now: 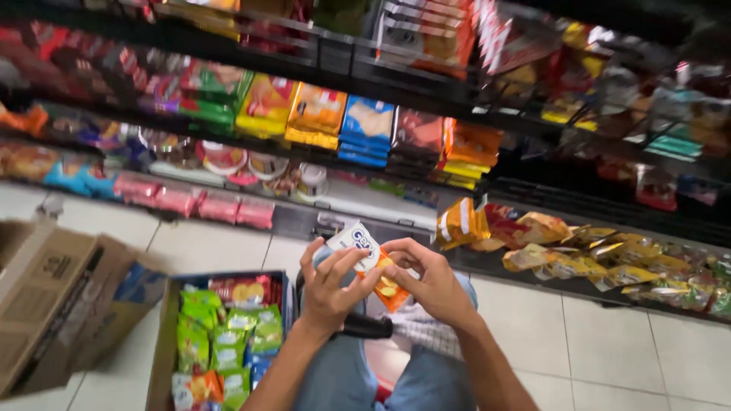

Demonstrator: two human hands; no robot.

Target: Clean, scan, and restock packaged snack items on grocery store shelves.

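Shop shelves (pixel 320 53) fill the wall in front of us, packed with bright snack bags in red, yellow, orange and blue. We sit low on a pale tiled floor (pixel 609 342), with our knees in blue jeans under our arms.

We hold one small snack packet (pixel 373 266) up in front of us, just above our lap. It is white at the top and orange lower down. Our left hand (pixel 331 285) grips it from the left side, with the thumb on the front. Our right hand (pixel 430 281) pinches it from the right, with the fingers curled over its edge. Both hands are closed on the packet and very close together, so it stays flat and we can see its front.

By our left knee sits an open box (pixel 164 342) full of little green packs, with some red and blue ones too. A bigger brown cardboard box (pixel 46 289) lies tipped over, farther left. Something dark and round like a handle (pixel 365 327) sits under our left wrist; we cannot tell what it is.

To the right, the lowest shelf (pixel 487 262) holds a messy pile of gold and yellow bags (pixel 594 255). Nothing stands between our hands and that shelf.
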